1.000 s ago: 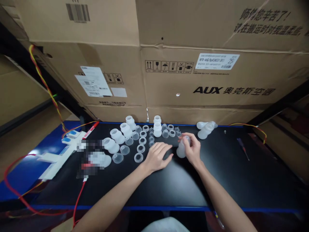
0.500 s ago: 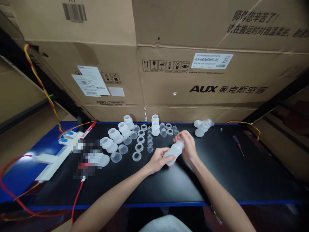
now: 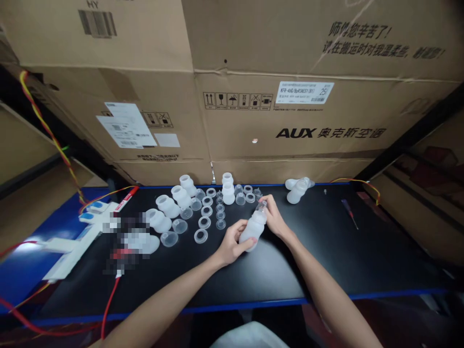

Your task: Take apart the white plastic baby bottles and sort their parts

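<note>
My left hand (image 3: 232, 243) is closed round the body of a frosted white baby bottle (image 3: 253, 229), which tilts up to the right above the table. At its top sits a clear nipple-like piece (image 3: 262, 205). My right hand (image 3: 272, 217) has its fingers closed on this piece from the right. Left of the hands lie rows of clear dome caps (image 3: 180, 225), white rings (image 3: 204, 222) and small clear nipples (image 3: 221, 224). Open-mouthed bottles (image 3: 167, 207) lie or stand behind and beside them.
A few capped bottles (image 3: 299, 190) lie at the back right. Farther right is a screwdriver (image 3: 349, 213). A white power strip (image 3: 80, 240) with cables and a red marker (image 3: 127, 197) are at left. Large cardboard boxes (image 3: 232, 130) wall off the table's back edge.
The view has shifted slightly to the right. My right hand has moved from round the bottle's neck up to its tip, where the clear piece now shows. My left hand still holds the bottle.
</note>
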`<state>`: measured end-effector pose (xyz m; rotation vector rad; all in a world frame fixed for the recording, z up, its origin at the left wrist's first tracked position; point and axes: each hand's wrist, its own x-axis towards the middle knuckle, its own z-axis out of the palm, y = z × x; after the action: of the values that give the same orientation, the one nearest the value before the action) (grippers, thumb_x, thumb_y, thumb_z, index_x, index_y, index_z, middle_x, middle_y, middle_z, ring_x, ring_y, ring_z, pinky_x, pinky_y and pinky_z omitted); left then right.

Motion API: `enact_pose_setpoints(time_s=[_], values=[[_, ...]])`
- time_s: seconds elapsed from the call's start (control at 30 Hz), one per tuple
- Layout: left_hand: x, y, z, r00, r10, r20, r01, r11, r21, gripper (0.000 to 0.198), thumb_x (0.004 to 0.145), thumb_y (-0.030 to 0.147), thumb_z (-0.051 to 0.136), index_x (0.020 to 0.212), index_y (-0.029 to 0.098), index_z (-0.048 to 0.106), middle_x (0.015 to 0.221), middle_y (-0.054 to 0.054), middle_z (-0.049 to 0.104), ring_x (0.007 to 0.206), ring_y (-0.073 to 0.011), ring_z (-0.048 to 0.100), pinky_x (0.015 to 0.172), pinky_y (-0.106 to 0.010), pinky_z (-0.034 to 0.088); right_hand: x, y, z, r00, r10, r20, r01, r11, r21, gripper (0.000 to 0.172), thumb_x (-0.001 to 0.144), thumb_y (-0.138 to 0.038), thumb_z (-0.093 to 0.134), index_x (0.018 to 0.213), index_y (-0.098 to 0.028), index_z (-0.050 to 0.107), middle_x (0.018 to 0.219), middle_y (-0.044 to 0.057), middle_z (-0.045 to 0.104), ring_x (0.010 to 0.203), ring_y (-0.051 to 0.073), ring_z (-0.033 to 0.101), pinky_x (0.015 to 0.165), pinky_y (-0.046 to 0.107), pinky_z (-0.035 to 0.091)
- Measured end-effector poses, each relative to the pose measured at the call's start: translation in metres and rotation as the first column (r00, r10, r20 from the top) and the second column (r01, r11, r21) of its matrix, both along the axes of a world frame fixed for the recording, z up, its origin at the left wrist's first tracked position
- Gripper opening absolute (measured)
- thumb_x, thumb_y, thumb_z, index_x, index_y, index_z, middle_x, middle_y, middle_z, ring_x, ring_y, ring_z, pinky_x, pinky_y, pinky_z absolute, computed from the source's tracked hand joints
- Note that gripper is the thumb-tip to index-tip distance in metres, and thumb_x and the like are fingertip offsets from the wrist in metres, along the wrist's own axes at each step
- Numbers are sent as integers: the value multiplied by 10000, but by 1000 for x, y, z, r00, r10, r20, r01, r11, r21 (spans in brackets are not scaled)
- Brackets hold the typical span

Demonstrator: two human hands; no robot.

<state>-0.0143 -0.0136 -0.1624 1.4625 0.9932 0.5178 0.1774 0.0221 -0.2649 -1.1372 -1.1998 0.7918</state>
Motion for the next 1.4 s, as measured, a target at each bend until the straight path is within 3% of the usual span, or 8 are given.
enact_pose_setpoints(time_s=[0.23,0.4,0.5,0.63,0.9,1.03,1.2,1.4], values=[[-2,3,-4,1000,10,-17,-9,999,45,620,836,584,837,1209,132,635,993,-87,711,845,-196,685,757,-286,534,-8,-3,-4,968,136,213,-159,982,97,389,923,-393,755,1254,-242,617,1236,119,739,1114,328,636,984,481,479],[0,2,-3,999,16,-47,-12,995,101,593,841,547,835,1218,127,653,1025,-93,731,845,-184,670,766,-274,516,-6,-1,5,982,11,190,-37,991,132,477,942,-477,771,1331,-241,629,1456,146,663,1275,348,602,1068,506,458],[0,3,-4,994,66,-90,-50,983,175,578,843,519,830,1236,131,660,1083,-104,747,907,-199,685,808,-281,527,3,-5,14,999,-45,-26,47,995,90,367,1048,-529,618,1250,-227,671,1160,107,733,1007,270,668,910,411,507],[0,4,-5,977,111,-183,-61,964,258,585,837,504,825,1265,134,675,1050,-93,753,881,-196,681,779,-276,522,16,-13,24,957,143,-253,-149,989,-7,526,1113,-634,415,894,-218,651,693,-2,576,638,177,507,640,306,412],[2,1,5,963,11,-269,95,920,380,467,917,486,744,1206,121,775,975,-75,743,791,-176,608,760,-294,499,31,-18,34,887,411,-210,-434,897,-80,647,1045,-660,559,616,-191,440,606,-30,355,606,116,288,569,287,224],[2,3,7,983,-32,-179,60,986,154,572,923,572,741,1237,95,762,843,-59,699,688,-148,585,656,-252,458,26,-16,35,776,435,-456,-517,854,-64,671,978,-711,649,599,-200,435,573,-43,332,556,97,238,530,283,162],[2,8,7,998,42,-47,-45,998,-43,663,876,606,795,1285,89,730,927,-101,731,783,-210,724,704,-268,549,10,-9,28,440,345,-829,-618,786,-1,743,847,-669,825,564,-238,290,486,-108,184,444,55,105,451,258,107],[4,16,2,997,78,0,-77,989,-124,663,860,633,806,1222,83,729,1026,-143,762,821,-237,766,763,-309,617,-8,-4,21,195,244,-950,-649,758,62,741,855,-557,791,568,-250,181,409,-113,139,398,65,79,388,242,158]])
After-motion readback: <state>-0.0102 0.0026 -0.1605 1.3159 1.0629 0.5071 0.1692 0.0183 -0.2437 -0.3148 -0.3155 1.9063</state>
